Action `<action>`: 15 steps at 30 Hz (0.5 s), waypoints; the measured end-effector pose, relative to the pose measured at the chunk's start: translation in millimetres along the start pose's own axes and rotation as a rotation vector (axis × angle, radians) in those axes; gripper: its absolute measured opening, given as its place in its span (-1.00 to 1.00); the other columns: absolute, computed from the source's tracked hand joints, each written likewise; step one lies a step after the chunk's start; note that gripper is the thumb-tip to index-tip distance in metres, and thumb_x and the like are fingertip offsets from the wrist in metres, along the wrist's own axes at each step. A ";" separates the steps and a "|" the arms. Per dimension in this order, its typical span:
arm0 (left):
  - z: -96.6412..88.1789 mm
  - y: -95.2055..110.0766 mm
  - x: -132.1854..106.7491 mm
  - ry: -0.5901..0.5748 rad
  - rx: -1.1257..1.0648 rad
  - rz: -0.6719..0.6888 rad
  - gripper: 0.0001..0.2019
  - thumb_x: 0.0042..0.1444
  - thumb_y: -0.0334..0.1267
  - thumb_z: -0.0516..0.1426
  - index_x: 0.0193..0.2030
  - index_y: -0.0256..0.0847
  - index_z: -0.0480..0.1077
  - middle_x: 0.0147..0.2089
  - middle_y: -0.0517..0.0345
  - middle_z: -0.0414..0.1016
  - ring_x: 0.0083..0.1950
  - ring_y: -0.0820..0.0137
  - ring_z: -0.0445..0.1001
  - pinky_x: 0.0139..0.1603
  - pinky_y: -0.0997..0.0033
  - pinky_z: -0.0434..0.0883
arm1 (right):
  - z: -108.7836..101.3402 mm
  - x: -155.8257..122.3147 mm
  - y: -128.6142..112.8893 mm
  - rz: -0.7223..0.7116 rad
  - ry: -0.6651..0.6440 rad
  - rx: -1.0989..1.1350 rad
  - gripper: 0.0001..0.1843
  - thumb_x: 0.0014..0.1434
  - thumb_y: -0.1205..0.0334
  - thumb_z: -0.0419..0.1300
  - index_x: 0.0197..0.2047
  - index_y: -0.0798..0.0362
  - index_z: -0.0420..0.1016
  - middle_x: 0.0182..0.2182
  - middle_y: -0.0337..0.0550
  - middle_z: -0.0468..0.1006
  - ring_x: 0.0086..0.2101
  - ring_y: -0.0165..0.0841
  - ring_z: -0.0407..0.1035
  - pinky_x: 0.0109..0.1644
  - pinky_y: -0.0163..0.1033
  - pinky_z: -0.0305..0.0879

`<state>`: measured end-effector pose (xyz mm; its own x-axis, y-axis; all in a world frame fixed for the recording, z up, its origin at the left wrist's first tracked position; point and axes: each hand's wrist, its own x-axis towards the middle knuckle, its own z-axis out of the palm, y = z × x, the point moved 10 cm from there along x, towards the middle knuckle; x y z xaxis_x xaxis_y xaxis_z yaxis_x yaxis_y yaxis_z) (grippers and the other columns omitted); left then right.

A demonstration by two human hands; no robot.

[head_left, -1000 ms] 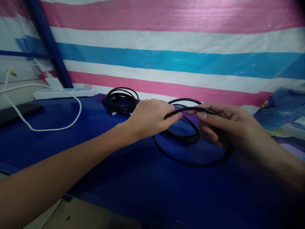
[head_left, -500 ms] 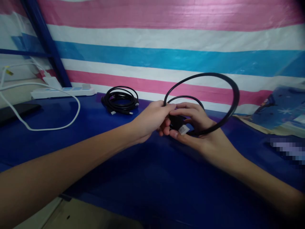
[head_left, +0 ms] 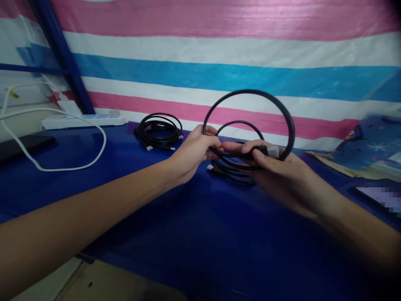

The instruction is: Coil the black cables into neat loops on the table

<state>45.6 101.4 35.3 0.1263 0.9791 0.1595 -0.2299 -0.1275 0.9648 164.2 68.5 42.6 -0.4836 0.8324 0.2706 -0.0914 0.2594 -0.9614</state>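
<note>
Above the blue table (head_left: pixel 156 217), the black cable (head_left: pixel 250 92) stands as an upright loop between both hands. The left hand (head_left: pixel 191 152) clamps the gathered turns at the loop's lower left. Just beside it, the right hand (head_left: pixel 282 175) pinches the plug (head_left: pixel 273 151), which lies level with its tip pointing right.

Two hands (head_left: pixel 194 152) (head_left: pixel 282 177), two coiled black cables (head_left: pixel 250 93) (head_left: pixel 158 131), one white power strip (head_left: pixel 84 121), one blue table (head_left: pixel 156 217)

looped cable (head_left: pixel 250 91) over table (head_left: pixel 125 200), coiled cable (head_left: pixel 158 129) behind-left; power strip (head_left: pixel 84 121) farther left
</note>
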 end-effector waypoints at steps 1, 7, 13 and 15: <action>-3.4 2.2 1.2 0.025 -0.055 0.013 -0.71 -0.05 -0.59 0.07 -0.20 -0.22 0.18 -0.33 0.21 0.37 -0.33 0.53 0.46 -0.29 0.52 0.39 | 1.0 -0.3 2.0 0.018 -0.007 0.036 -0.90 0.26 0.17 0.18 -0.23 -0.04 0.50 -0.02 -0.16 0.59 0.03 -0.23 0.46 0.14 -0.07 0.38; 0.8 15.8 1.5 -0.109 -0.081 0.006 -0.79 -0.02 -0.54 0.06 -0.21 -0.29 0.24 -0.32 0.18 0.40 -0.63 0.65 0.24 -0.60 0.56 0.24 | -4.2 -1.1 2.4 0.067 0.052 0.105 -0.82 0.26 0.10 0.19 -0.13 0.00 0.44 -0.56 -0.31 0.48 -0.39 -0.38 0.53 -0.08 -0.22 0.46; 34.4 13.7 -18.1 -0.385 0.051 -0.074 -0.94 0.07 -0.45 0.08 -0.29 -0.28 0.30 -0.44 0.28 0.36 -0.71 0.74 -0.01 -0.65 0.59 0.14 | -19.5 -1.7 -2.0 0.093 0.204 -0.046 -0.83 0.14 0.23 0.29 -0.26 0.02 0.36 -0.76 -0.50 0.15 -0.76 -0.57 0.08 -0.61 -0.37 0.26; 45.5 9.8 -24.9 -0.473 0.134 -0.081 -0.96 0.12 -0.37 0.11 -0.28 -0.27 0.32 -0.46 0.30 0.34 -0.69 0.74 0.01 -0.60 0.59 0.22 | -21.7 -3.1 -6.2 0.085 0.234 -0.190 -0.77 0.09 0.21 0.32 -0.22 0.02 0.37 -0.75 -0.48 0.21 -0.76 -0.58 0.04 -0.69 -0.42 0.09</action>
<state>84.0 68.6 50.3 0.5699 0.8113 0.1302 -0.0790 -0.1036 0.9915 185.1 74.9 48.7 -0.2672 0.9395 0.2143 0.1155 0.2520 -0.9608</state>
